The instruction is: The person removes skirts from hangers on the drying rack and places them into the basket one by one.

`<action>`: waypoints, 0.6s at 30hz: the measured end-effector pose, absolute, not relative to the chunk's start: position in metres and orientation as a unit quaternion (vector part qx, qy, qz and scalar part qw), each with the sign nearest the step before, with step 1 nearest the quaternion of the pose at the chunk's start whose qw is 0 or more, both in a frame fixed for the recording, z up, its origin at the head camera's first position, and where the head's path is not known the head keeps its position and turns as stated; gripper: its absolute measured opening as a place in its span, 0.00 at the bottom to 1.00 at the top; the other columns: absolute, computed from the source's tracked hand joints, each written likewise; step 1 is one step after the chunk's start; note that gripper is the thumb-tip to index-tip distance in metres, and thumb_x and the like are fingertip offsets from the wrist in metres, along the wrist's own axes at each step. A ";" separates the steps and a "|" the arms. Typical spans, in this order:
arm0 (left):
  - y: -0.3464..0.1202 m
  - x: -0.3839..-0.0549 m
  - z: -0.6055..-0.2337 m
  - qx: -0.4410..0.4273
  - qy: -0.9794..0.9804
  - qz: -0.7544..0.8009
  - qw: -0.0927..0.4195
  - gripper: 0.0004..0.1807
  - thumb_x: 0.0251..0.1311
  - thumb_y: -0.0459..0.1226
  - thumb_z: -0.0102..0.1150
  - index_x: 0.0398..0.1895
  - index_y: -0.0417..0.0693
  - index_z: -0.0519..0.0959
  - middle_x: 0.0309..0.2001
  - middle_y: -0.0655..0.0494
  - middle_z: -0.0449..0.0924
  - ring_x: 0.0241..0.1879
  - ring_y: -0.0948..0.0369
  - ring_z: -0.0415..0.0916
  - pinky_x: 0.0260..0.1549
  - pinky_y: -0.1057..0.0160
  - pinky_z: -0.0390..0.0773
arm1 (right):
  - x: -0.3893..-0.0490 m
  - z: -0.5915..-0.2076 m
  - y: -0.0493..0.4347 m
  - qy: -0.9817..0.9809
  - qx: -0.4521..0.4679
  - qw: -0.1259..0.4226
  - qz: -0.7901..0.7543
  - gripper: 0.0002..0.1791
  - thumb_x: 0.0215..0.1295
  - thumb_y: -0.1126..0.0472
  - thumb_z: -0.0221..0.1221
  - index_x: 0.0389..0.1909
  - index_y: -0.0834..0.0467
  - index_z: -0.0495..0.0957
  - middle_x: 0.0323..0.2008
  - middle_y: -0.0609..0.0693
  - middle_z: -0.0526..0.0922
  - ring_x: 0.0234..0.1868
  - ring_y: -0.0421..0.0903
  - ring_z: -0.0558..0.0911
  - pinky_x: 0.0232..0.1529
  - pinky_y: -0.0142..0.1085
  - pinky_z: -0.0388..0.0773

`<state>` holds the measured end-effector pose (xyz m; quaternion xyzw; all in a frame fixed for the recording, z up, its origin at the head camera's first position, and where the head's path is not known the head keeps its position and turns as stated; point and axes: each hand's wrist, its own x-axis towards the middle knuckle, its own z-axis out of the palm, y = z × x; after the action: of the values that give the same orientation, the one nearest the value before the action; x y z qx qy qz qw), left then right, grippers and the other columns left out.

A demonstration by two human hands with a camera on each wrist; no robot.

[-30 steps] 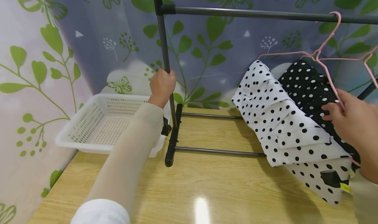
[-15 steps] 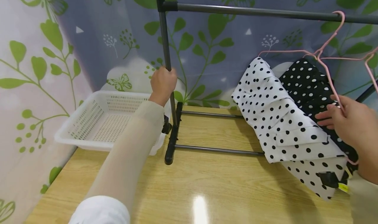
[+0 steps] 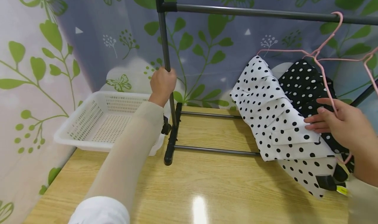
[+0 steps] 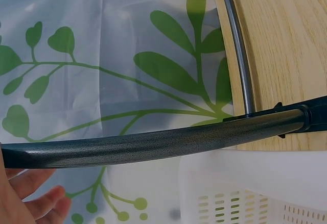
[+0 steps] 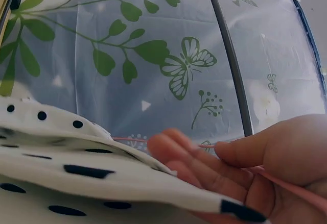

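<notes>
Head view: wooden table (image 3: 165, 184), leafy backdrop (image 3: 206, 76); left grip (image 3: 163, 84) clasps post (image 3: 164, 43), right grip (image 3: 344, 125) holds hanger (image 3: 325, 82).

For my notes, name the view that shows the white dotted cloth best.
The head view: most of the white dotted cloth shows, folds included. The right wrist view gives a close, slanted part; the left wrist view, only a strip.

Left hand (image 3: 163, 85) clenched, right hand (image 3: 344, 124) half-curled

The right grip (image 3: 344, 125) has shifted left (dotted white garment (image 3: 273, 114) too).
</notes>
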<state>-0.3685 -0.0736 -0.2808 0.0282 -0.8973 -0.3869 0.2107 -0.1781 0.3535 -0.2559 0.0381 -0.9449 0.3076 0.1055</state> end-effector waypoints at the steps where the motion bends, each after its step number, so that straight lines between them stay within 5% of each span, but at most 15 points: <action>1: -0.073 -0.367 -0.281 0.030 -0.897 -0.388 0.211 0.20 0.72 0.46 0.36 0.22 0.49 0.67 0.19 0.52 0.67 0.18 0.54 0.63 0.19 0.59 0.62 | -0.179 -0.256 0.354 -0.943 0.038 0.098 0.317 0.27 0.80 0.60 0.34 0.69 0.75 0.50 0.38 0.69 0.84 0.25 0.29 0.82 0.26 0.25 0.79; 5: -0.072 -0.364 -0.284 0.036 -0.896 -0.390 0.212 0.20 0.72 0.46 0.36 0.21 0.49 0.66 0.18 0.52 0.66 0.17 0.55 0.61 0.19 0.59 0.61 | -0.181 -0.257 0.359 -0.925 0.041 0.071 0.371 0.26 0.80 0.59 0.33 0.67 0.75 0.53 0.32 0.45 0.87 0.29 0.32 0.84 0.29 0.28 0.81; 8: -0.070 -0.360 -0.285 0.040 -0.897 -0.385 0.215 0.20 0.71 0.46 0.36 0.21 0.49 0.65 0.18 0.52 0.65 0.17 0.55 0.61 0.18 0.59 0.60 | -0.183 -0.260 0.365 -0.901 0.047 0.056 0.428 0.20 0.80 0.56 0.36 0.63 0.63 0.62 0.30 0.33 0.84 0.30 0.34 0.85 0.30 0.30 0.82; 12: -0.070 -0.359 -0.286 0.039 -0.897 -0.383 0.217 0.20 0.71 0.45 0.35 0.21 0.49 0.65 0.18 0.52 0.66 0.16 0.54 0.61 0.18 0.59 0.61 | -0.184 -0.265 0.371 -0.853 0.060 0.034 0.517 0.09 0.77 0.52 0.42 0.51 0.45 0.68 0.31 0.39 0.86 0.30 0.38 0.87 0.30 0.31 0.82; 18: -0.070 -0.359 -0.286 0.042 -0.898 -0.385 0.209 0.19 0.71 0.46 0.35 0.22 0.49 0.66 0.19 0.52 0.67 0.17 0.55 0.62 0.18 0.59 0.61 | -0.185 -0.267 0.376 -0.762 0.102 -0.011 0.639 0.11 0.76 0.55 0.46 0.52 0.51 0.72 0.33 0.49 0.87 0.32 0.44 0.87 0.32 0.33 0.82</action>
<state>-0.3589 -0.0700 -0.2855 0.0423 -0.8982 -0.3845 0.2090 -0.1846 0.3764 -0.2672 0.1019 -0.7621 0.6393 -0.0110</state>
